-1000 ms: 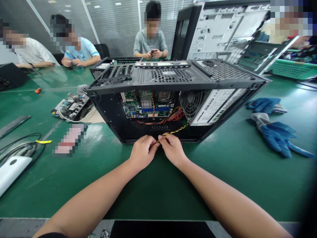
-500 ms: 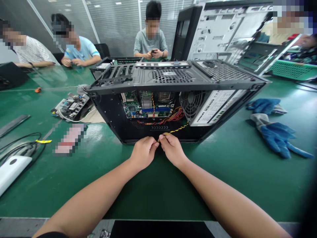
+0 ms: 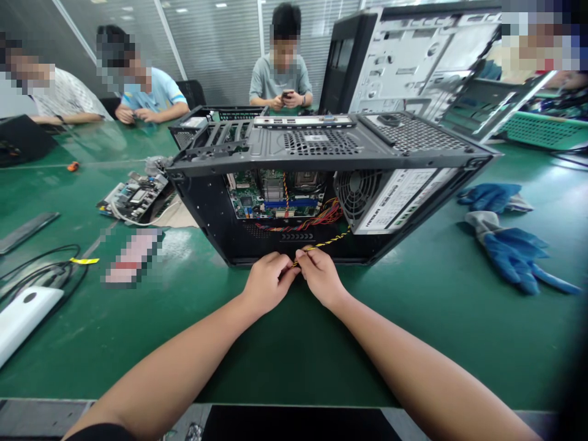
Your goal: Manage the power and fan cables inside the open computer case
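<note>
A black computer case (image 3: pixel 202 202) lies open-sided before me on the green table. Inside it are a motherboard (image 3: pixel 245 201), a bundle of red and orange wires (image 3: pixel 316 219) and a power supply (image 3: pixel 395 205) at the right. From the power supply runs a twisted yellow-and-black cable (image 3: pixel 331 241) towards the case's near edge. There my left hand (image 3: pixel 269 282) pinches the cable, its fingers closed. Right beside it, my right hand (image 3: pixel 319 278) also grips the cable between thumb and fingers. The cable's end is hidden by my fingers.
Blue work gloves (image 3: pixel 514 251) lie at the right. On the left are a circuit board assembly (image 3: pixel 138 196), a pixelated pink object (image 3: pixel 133 257), black cables (image 3: pixel 68 275) and a white device (image 3: pixel 27 318). Another open case (image 3: pixel 399 61) stands behind; a green basket (image 3: pixel 542 130) is far right. Several people sit around.
Both hands keep their hold on the cable, with only a slight shift of the left fingers. The whole view has moved a little; the case stays in place.
</note>
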The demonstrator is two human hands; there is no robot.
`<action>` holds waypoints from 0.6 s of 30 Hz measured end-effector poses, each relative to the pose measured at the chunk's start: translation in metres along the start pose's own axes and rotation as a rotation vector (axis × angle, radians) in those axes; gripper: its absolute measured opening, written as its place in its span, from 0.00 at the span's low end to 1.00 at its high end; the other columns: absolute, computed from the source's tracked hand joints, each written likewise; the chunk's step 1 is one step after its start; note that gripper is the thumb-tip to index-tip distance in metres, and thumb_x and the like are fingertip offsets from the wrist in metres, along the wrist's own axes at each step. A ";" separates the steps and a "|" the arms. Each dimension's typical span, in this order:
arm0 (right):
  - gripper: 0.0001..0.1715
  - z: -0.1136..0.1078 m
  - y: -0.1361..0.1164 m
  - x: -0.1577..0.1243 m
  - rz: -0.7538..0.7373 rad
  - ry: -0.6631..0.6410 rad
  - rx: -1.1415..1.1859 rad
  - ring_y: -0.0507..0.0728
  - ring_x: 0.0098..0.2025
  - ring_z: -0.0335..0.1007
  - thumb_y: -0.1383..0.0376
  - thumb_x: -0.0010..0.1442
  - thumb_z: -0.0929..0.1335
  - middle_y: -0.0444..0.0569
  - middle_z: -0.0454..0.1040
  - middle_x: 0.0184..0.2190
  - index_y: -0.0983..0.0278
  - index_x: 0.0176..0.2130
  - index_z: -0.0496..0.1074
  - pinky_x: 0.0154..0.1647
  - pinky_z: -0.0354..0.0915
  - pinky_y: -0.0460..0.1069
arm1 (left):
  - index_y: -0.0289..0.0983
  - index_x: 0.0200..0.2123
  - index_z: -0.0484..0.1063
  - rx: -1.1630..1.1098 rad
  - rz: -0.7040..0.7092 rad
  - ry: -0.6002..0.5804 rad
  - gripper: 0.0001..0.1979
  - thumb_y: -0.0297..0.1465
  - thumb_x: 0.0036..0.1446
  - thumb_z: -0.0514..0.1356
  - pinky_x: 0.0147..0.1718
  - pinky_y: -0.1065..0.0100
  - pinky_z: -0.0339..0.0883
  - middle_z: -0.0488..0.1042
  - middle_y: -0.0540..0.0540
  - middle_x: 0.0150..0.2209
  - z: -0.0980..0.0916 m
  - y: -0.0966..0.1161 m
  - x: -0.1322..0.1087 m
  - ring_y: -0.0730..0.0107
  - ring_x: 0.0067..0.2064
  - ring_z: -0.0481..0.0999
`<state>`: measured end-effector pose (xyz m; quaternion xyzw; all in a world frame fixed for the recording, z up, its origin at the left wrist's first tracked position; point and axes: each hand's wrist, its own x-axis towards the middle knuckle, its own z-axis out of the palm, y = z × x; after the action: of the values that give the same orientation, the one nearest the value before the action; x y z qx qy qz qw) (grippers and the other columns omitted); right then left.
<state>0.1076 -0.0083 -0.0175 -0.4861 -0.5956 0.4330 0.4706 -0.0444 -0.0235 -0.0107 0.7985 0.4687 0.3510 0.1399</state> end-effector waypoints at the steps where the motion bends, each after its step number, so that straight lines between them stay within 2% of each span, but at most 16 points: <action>1: 0.21 0.000 0.000 0.000 0.003 0.002 -0.002 0.53 0.24 0.58 0.51 0.62 0.63 0.42 0.60 0.19 0.60 0.24 0.62 0.27 0.56 0.49 | 0.37 0.29 0.69 0.006 -0.003 -0.001 0.08 0.30 0.61 0.60 0.32 0.69 0.63 0.70 0.49 0.29 0.000 0.000 0.000 0.71 0.31 0.70; 12: 0.22 0.003 0.007 -0.002 0.057 0.040 0.044 0.52 0.21 0.55 0.49 0.62 0.64 0.40 0.59 0.17 0.60 0.25 0.61 0.25 0.54 0.49 | 0.37 0.29 0.70 0.098 -0.030 -0.055 0.10 0.28 0.65 0.56 0.30 0.68 0.61 0.69 0.49 0.28 0.000 0.002 -0.001 0.70 0.30 0.70; 18: 0.21 0.002 0.004 -0.002 0.037 0.023 0.037 0.52 0.21 0.54 0.51 0.62 0.63 0.40 0.58 0.17 0.60 0.24 0.61 0.25 0.54 0.49 | 0.37 0.29 0.72 0.090 -0.014 -0.008 0.09 0.31 0.63 0.60 0.32 0.68 0.63 0.70 0.49 0.28 0.000 0.000 -0.001 0.69 0.32 0.70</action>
<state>0.1061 -0.0094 -0.0225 -0.4930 -0.5730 0.4471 0.4782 -0.0442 -0.0244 -0.0110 0.8019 0.4892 0.3255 0.1080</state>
